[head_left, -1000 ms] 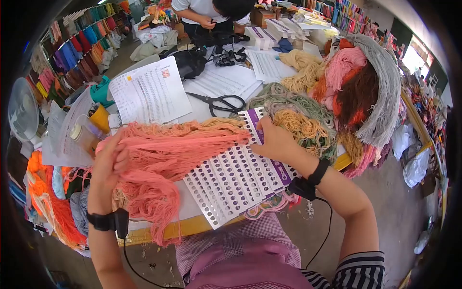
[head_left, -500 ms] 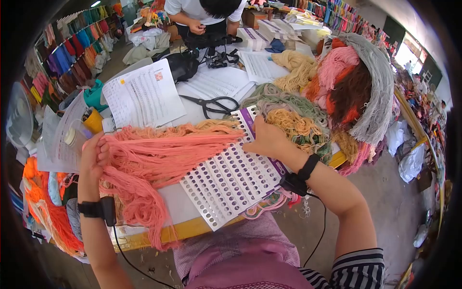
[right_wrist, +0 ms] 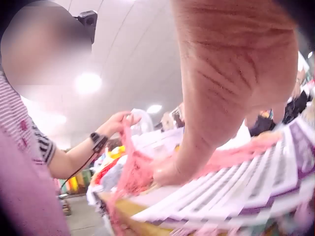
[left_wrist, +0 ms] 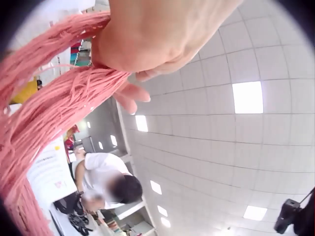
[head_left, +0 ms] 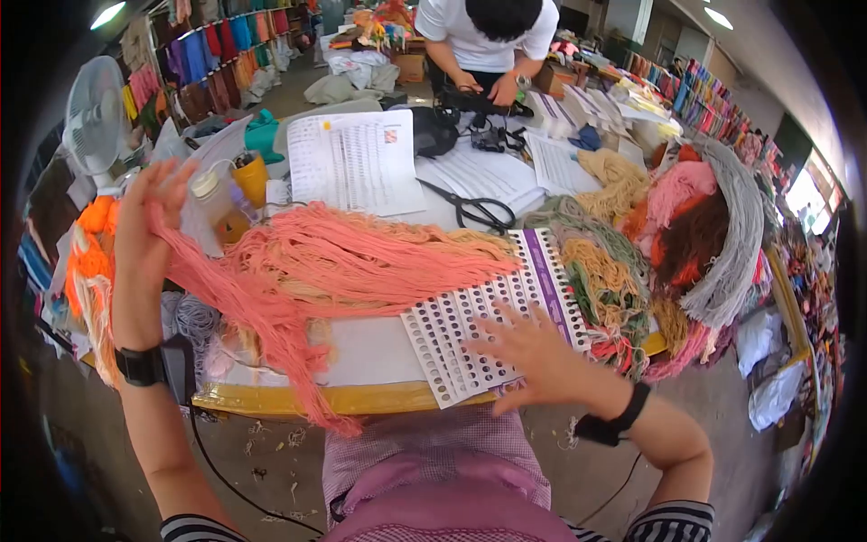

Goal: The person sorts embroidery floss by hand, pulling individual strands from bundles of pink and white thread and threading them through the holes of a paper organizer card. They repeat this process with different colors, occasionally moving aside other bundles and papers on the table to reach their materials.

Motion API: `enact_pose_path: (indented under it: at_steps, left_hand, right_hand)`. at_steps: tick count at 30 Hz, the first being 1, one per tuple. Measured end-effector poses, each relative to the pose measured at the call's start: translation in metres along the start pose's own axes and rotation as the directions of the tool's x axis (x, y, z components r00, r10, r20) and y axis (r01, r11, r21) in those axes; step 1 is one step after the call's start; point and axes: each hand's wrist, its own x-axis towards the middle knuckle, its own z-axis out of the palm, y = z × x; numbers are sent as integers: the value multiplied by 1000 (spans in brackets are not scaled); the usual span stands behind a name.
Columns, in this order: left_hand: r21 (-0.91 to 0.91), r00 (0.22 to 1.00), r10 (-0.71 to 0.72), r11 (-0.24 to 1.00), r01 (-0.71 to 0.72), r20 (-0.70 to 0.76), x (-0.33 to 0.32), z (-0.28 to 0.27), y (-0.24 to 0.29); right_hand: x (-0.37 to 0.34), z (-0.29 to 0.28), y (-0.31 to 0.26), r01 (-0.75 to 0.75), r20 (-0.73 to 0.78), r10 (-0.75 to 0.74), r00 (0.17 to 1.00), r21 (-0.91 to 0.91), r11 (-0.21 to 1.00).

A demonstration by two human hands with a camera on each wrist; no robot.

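A long hank of coral-pink yarn (head_left: 361, 257) stretches across the table, one end on punched white cards with purple borders (head_left: 452, 352). My left hand (head_left: 149, 217) is raised at the left and holds part of the hank by the thumb. From there the strands slope down to the table, and a loose bunch hangs over its front edge. The left wrist view shows the coral yarn (left_wrist: 59, 103) running up into the left hand (left_wrist: 147, 39). Fingers spread, my right hand (head_left: 533, 352) hovers over the cards; the right wrist view shows this hand (right_wrist: 231, 83) close up.
Black scissors (head_left: 470, 208) lie behind the hank, near printed sheets (head_left: 352, 163). Green and tan yarn (head_left: 605, 271) and a large grey skein (head_left: 731, 235) heap up at the right. A jar (head_left: 212, 199) and yellow cup (head_left: 253, 178) stand left. Another person (head_left: 492, 45) works across the table.
My left hand has risen and moved outward, lifting yarn strands. The right hand has left the yarn's end on the cards and drawn back toward me, fingers now spread. The head view has shifted.
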Motion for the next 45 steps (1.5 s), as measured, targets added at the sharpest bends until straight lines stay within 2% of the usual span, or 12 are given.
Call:
enact_pose_path:
  at_steps: [8,10,12,16,18,23,25,30,34,36,41,45]
  left_hand:
    - [57,807,-383,914,402,450,-145,113,-34]
    - [140,525,-532,779,612,665,-162,120,-47]
    - [255,266,-654,588,768,708,-185,143,-55]
    - [420,72,-633,590,690,771,-223,158,-56]
    - [664,-195,-653,621,416,732,-212,150,-36]
    - [473,388,-671,730,493,632,-191,92,-39]
    - [704,524,-501,635,-317,689,-181,84,-73]
    - [299,129,-274,916,-267,953,-202,115,-44]
    - [461,670,-449,870,176,592,-197,107,-16]
    - [402,799,-278,914,49,533,-204,112,-23]
    - [576,772,157,580,-577,615,-192,88,-33]
    - [808,804,163,52,-586,572,-181,58,-56]
  right_hand:
    - [23,33,3,-59,71,64,995,-75,995]
    - [43,-12,-25,-67,38,66,997,11,998]
    - [59,-56,-66,132,-140,-44,989,718,683]
    - [70,-49,-102,188,-206,-233,950,977,-98]
    - [62,-48,-87,209,-28,-432,902,902,377]
    - [35,-83,-64,227,-93,-451,888,940,253]
    - [43,-101,-85,-13,93,-304,948,967,254]
    - [84,-47,-76,-19,47,-304,952,995,95]
    - [94,-22,-103,-453,257,-737,626,888,-76]
    - [92,5,-130,-393,196,-601,775,894,-215]
    - [125,46,-113,-260,211,-153,966,780,-569]
    - [138,-2,-142,125,-126,48,991,992,22]
